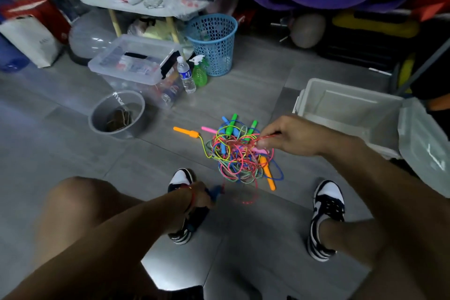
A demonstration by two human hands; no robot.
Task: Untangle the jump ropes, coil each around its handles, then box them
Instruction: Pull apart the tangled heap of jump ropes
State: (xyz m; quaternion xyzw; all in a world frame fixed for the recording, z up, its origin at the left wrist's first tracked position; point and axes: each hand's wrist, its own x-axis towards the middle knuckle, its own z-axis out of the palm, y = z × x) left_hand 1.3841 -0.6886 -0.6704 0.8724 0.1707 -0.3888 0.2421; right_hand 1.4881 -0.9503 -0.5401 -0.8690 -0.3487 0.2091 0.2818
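A tangle of coloured jump ropes [239,156] lies on the grey floor between my feet, with green, blue, pink and orange handles sticking out. One orange handle [186,132] lies out to the left on a yellow cord. My right hand [292,135] pinches a red cord at the right top of the tangle. Down by my left shoe, my left hand [201,196] grips a blue handle [217,191], and a red cord runs from it toward the pile. An open white box [350,107] stands at the right.
A grey bucket [118,114] stands to the left. Behind it are a clear lidded bin [136,66], a water bottle [186,75], a green spray bottle [199,72] and a blue mesh basket [214,41]. A clear lid [426,143] leans at the far right.
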